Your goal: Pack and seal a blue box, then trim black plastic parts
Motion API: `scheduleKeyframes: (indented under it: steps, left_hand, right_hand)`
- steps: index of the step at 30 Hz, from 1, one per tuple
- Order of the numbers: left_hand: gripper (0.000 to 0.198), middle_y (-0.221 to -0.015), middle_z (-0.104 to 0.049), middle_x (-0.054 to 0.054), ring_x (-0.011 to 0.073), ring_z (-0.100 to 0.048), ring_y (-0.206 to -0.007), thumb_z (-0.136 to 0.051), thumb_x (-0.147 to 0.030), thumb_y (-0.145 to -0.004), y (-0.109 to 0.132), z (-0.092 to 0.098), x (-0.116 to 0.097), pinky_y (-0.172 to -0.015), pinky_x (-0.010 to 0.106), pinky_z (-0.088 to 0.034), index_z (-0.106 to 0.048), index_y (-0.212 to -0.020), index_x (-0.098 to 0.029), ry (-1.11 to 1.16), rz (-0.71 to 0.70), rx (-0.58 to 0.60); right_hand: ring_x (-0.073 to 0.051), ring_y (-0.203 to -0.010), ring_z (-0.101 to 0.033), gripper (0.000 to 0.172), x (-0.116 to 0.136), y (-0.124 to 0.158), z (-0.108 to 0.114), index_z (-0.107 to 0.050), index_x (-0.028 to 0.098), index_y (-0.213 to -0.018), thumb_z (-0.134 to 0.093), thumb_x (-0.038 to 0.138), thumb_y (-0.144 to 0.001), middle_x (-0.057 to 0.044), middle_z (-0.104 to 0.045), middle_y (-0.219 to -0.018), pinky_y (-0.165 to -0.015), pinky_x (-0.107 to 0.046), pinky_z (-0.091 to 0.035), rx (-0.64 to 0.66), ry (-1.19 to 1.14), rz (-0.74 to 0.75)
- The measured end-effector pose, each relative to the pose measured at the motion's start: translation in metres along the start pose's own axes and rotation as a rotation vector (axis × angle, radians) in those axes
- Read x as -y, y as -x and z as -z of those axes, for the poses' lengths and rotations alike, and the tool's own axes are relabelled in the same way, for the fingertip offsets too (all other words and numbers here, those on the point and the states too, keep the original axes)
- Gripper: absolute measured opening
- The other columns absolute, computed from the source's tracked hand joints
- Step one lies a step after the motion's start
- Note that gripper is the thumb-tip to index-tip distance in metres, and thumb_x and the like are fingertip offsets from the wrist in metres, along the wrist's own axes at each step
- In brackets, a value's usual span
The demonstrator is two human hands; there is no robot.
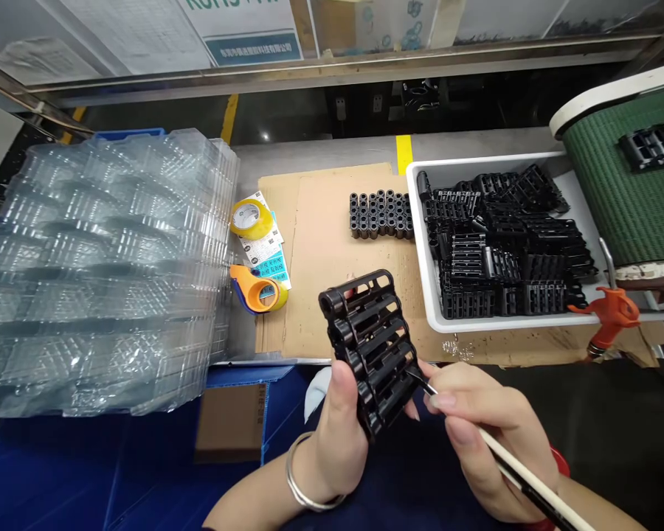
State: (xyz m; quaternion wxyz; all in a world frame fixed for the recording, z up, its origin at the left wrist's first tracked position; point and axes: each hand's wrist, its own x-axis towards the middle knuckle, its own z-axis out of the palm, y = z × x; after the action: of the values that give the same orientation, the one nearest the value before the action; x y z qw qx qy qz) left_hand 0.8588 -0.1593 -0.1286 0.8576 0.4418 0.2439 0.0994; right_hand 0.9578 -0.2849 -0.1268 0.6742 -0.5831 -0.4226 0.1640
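Held up in my left hand [340, 431] is a black plastic frame [373, 346] with rows of slotted tubes, tilted, my thumb along its near left side. My right hand [492, 428] grips a slim hand tool [506, 457] with a white and black handle and a narrow metal tip. That tip touches the frame's lower right edge; its exact kind I cannot make out. Some right fingertips lie behind or beside the frame. On the cardboard [315, 243] beyond my hands stands a block of similar black parts [381, 214], tube ends up.
A white bin [431, 310] of black parts is at the right, beside a green conveyor belt [614, 192] and an orange-handled tool [609, 317]. Stacked clear plastic trays [105, 273] fill the left. Between them lie a tape roll [251, 219], an orange tape dispenser [260, 290] and labels [271, 265].
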Motion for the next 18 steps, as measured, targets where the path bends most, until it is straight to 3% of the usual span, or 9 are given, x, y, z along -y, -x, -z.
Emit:
scheduleKeyframes:
  steps: [9, 15, 18]
  left_hand:
    - [0.073, -0.094, -0.074, 0.009, 0.0329, -0.065, -0.111, -0.023, -0.073, -0.094, 0.0069, 0.0082, 0.009, -0.103, 0.047, -0.049, -0.071, -0.108, -0.02, -0.153, -0.113, 0.032]
    - [0.075, -0.099, -0.073, 0.011, 0.033, -0.065, -0.111, -0.024, -0.076, -0.092, 0.0057, 0.0083, 0.0087, -0.099, 0.046, -0.052, -0.067, -0.117, -0.02, -0.193, -0.108, 0.07]
    - [0.076, -0.097, -0.073, 0.011, 0.0329, -0.064, -0.112, -0.022, -0.075, -0.093, 0.0049, 0.0096, 0.0085, -0.101, 0.046, -0.051, -0.07, -0.111, -0.019, -0.196, -0.079, 0.076]
  right_hand:
    - [-0.017, -0.072, -0.07, 0.036, 0.0004, -0.0036, -0.0018, -0.063, 0.02, -0.112, -0.055, 0.001, -0.083, -0.003, -0.07, -0.081, -0.091, -0.04, -0.062, 0.022, 0.183, 0.119]
    - [-0.015, -0.081, -0.068, 0.023, 0.0051, 0.003, 0.0018, -0.06, 0.023, -0.105, -0.052, 0.006, -0.093, 0.001, -0.065, -0.083, -0.097, -0.035, -0.058, 0.004, 0.11, -0.141]
    - [-0.015, -0.081, -0.067, 0.019, 0.0046, 0.0045, 0.0022, -0.061, 0.024, -0.104, -0.051, 0.01, -0.096, 0.001, -0.064, -0.082, -0.097, -0.035, -0.056, 0.007, 0.049, -0.228]
